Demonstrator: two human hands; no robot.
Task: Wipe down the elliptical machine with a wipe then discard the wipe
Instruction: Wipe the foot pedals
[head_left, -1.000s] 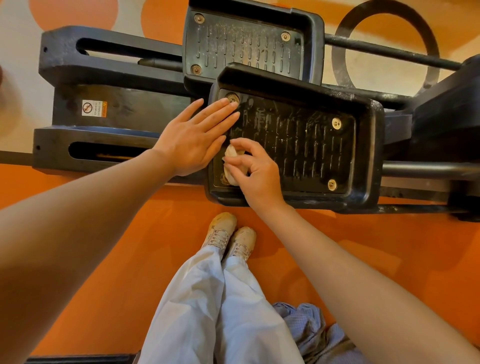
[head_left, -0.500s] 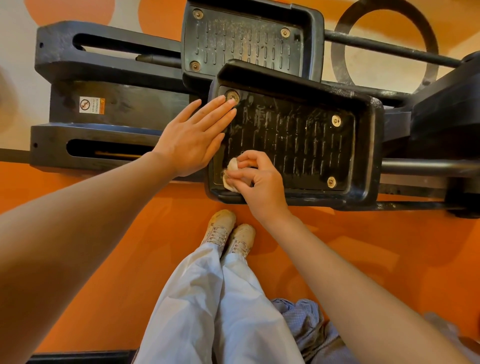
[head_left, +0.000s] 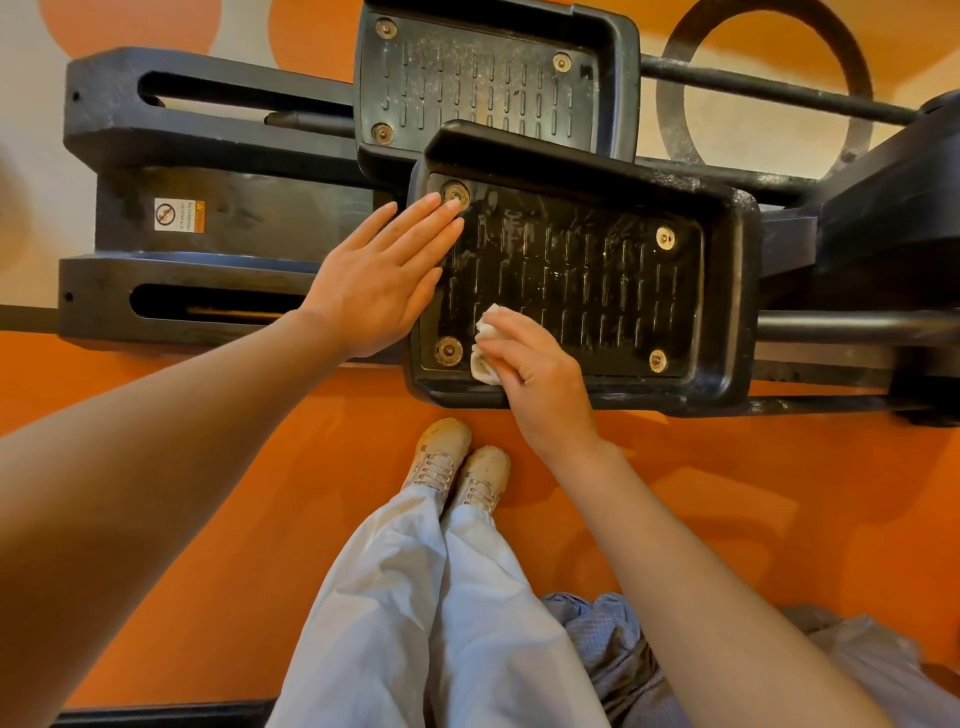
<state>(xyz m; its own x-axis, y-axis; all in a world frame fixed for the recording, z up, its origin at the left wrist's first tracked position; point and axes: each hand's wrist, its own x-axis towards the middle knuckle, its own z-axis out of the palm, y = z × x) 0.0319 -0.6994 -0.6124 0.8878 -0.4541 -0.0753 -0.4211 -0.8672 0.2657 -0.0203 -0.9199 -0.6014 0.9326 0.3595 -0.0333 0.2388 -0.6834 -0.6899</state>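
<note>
Left hand lying flat and open, fingers straight and together, resting across the left rim of the near foot pedal, fingertips reaching a round bolt at the far left corner. Right hand curling round a crumpled white wipe, pinching it and pressing it onto the ribbed pedal surface near the front left corner, just beside another bolt. Pedal tread glistening, possibly damp, hard to tell. Second pedal sitting beyond, partly overlapped by the near one. Beige sneakers standing on orange floor below.
</note>
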